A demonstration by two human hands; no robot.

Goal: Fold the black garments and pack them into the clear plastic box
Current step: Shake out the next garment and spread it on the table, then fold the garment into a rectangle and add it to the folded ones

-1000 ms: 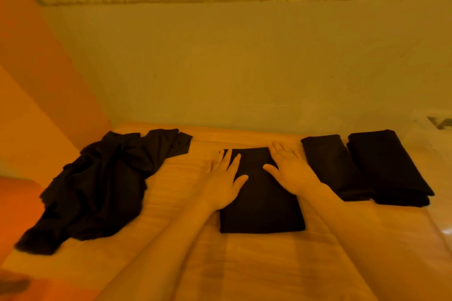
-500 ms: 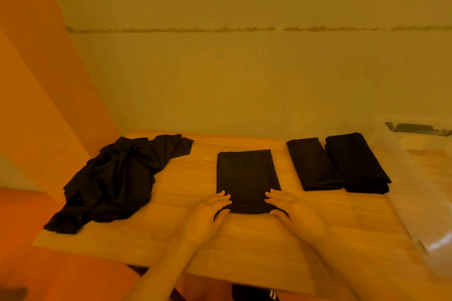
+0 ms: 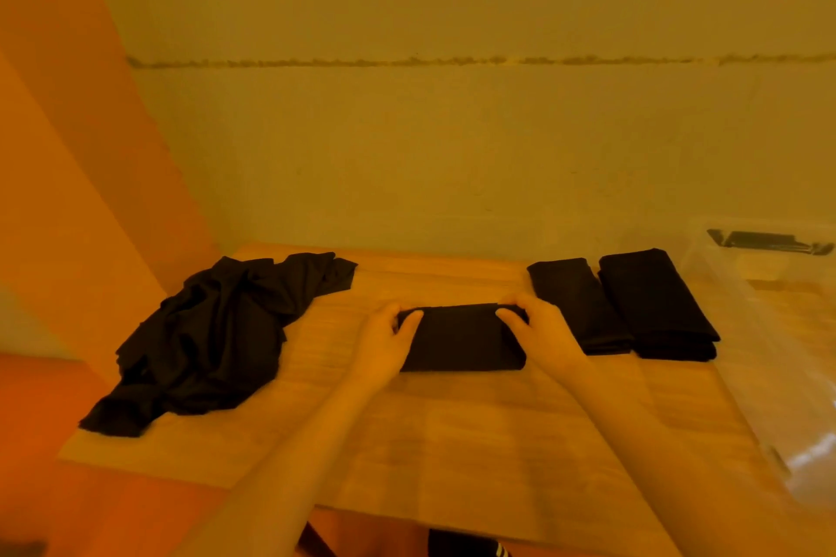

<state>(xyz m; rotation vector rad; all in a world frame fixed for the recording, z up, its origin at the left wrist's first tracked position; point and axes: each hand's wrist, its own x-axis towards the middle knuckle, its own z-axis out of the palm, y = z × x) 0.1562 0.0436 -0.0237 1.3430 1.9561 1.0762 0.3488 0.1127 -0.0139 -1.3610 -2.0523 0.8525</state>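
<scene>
Both hands are on the folded black garment (image 3: 461, 337) in the middle of the wooden table (image 3: 452, 430). The left hand (image 3: 384, 341) grips its left end, thumb on top and fingers curled round the far edge; the right hand (image 3: 540, 335) grips the right end the same way. It lies as a short, thick bundle — apparently mid-fold or just doubled over.

The cloth looks thin, limp and light, so I'd expect it to slump and spring open unless both ends are held and the crease pressed flat; the doubled far edge seems the sensible place to hold.

To the right lie two folded garments (image 3: 624, 308), side by side and touching. Beyond them at the right edge sits the clear plastic box (image 3: 769, 330), with no garment visible in it. On the left is a crumpled pile of unfolded black garments (image 3: 217, 339).

No label, brand or writing is readable anywhere.
</scene>
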